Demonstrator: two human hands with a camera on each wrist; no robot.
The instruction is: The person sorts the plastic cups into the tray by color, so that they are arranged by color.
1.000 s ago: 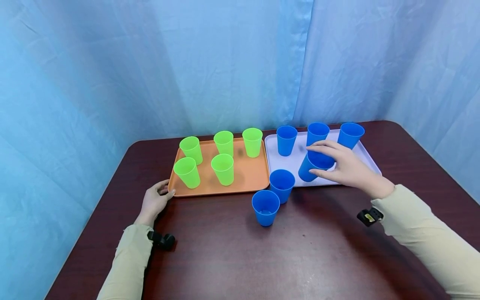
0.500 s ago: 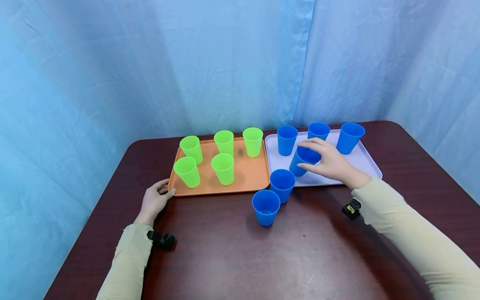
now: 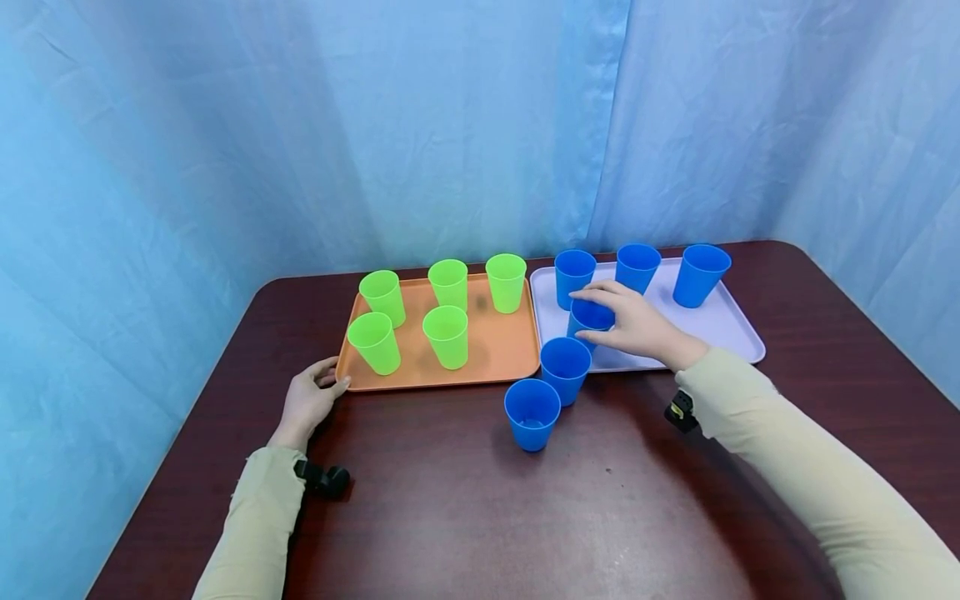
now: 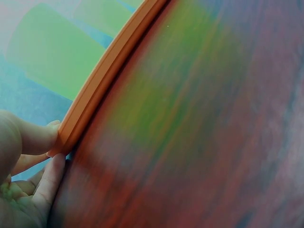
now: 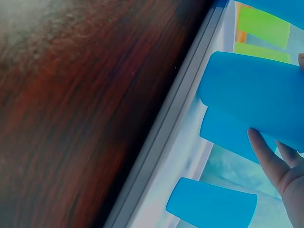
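Observation:
My right hand [image 3: 622, 323] grips a blue cup [image 3: 591, 315] by its rim and side, at the front-left part of the white tray [image 3: 738, 337]. In the right wrist view the held cup [image 5: 247, 90] tilts above the tray rim [image 5: 175, 123] with my fingers [image 5: 266, 156] on its side. Two more blue cups [image 3: 564, 369] [image 3: 532, 414] stand on the table just in front. My left hand [image 3: 311, 400] rests on the table. Its thumb [image 4: 31, 137] and a fingertip [image 4: 50, 178] touch the front-left corner of the orange tray [image 4: 109, 80].
Three blue cups [image 3: 574, 277] [image 3: 637, 265] [image 3: 701, 273] stand along the white tray's far edge. Several green cups [image 3: 446, 335] stand upright on the orange tray [image 3: 510, 358]. The dark wooden table [image 3: 480, 517] is backed by a blue curtain [image 3: 450, 125].
My right hand has carried the blue cup leftward across the white tray, toward its front-left corner. The left hand has stayed at the orange tray's corner.

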